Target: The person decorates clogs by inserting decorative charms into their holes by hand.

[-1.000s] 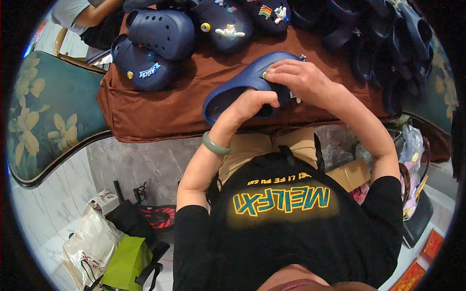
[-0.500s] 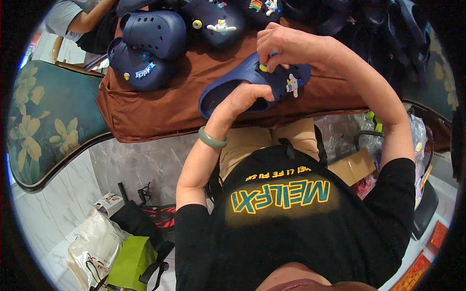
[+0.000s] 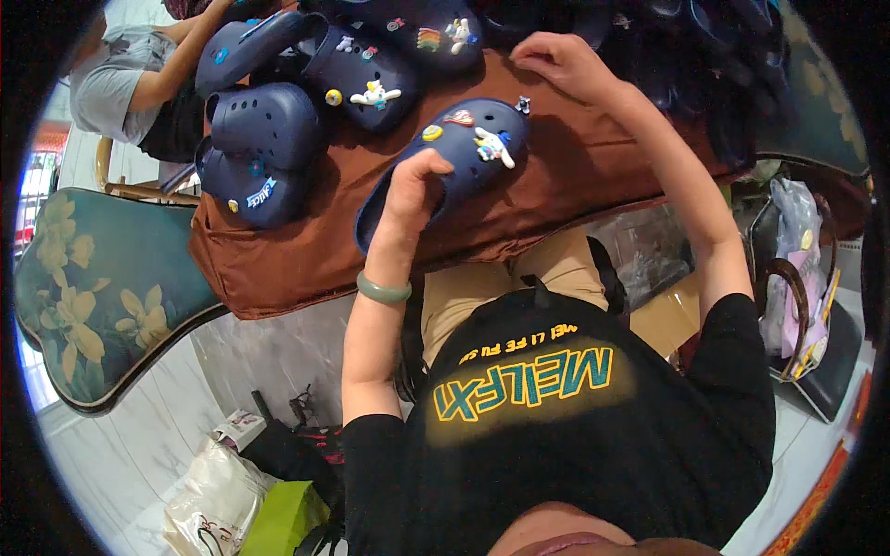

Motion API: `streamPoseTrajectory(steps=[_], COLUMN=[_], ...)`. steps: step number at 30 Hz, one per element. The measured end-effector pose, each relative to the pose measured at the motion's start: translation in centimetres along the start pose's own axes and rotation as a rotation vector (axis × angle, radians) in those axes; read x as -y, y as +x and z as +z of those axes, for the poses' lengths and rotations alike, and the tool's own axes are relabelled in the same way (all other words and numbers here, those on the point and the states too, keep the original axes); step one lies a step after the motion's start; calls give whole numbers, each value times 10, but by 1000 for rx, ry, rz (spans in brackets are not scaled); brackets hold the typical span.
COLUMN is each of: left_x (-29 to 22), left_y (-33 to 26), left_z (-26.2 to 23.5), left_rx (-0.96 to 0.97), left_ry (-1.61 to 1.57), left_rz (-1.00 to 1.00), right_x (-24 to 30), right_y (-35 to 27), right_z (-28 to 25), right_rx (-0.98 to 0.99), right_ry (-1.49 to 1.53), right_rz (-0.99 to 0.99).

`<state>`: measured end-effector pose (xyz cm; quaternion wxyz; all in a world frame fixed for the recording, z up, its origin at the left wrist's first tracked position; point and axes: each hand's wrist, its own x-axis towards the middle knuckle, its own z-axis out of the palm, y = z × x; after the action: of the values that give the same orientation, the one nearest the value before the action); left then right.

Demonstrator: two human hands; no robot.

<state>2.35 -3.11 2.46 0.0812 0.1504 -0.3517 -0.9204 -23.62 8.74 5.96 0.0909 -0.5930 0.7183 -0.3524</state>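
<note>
While the left hand (image 3: 414, 193) is gripping the blue clog (image 3: 462, 144) at its opening, thumb hooking over the upper's rim and fingers going inside, the right hand (image 3: 567, 69) is hovering between one and two o'clock of it, clear of the shoe. Right fingers are curling loosely, tips near the thumb; can't tell whether they're meeting or pinching anything small.

Clog is sitting on or just over the brown cloth (image 3: 287, 278), toe pointing to two o'clock, heel to eight. Left grip is probably bracing the upper from inside; the tilt is keeping the charm side facing up and open to the right hand. Yellow charm (image 3: 432, 133), red-and-white charm (image 3: 458, 118) and white figure charm (image 3: 493, 146) are showing; a small charm (image 3: 524, 106) is standing at the toe edge, too tiny to read.

Left fingers are hiding inside; forearm and wrist are covering part of the heel.

Further out: stacked clogs (image 3: 262, 116) are lying at nine o'clock, a charmed clog (image 3: 357, 88) between ten and eleven, probably parked there to leave working room. Dark clogs (image 3: 667, 79) at two o'clock are merging into shadow, uncountable. Co-worker's arm (image 3: 171, 83) is getting cut off at ten.
</note>
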Motion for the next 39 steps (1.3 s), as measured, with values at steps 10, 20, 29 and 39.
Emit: streamPoseTrajectory(steps=[10,20,29,39], left_x=[-4,-5,1,15], left_y=[6,5,11,11], left_z=[-7,-6,-21,-29], left_rx=[-212,-209,-209,-301], left_ry=[58,27,6,263], left_rz=[-10,-19,30,133], right_x=[-34,81,75,114], right_y=[-53,-79,-78,-101], right_z=[66,96,132,121], right_rx=[-133,-565,-665,-376], right_ry=[50,151,-83,-567], right_rz=[242,-304,-452,-299])
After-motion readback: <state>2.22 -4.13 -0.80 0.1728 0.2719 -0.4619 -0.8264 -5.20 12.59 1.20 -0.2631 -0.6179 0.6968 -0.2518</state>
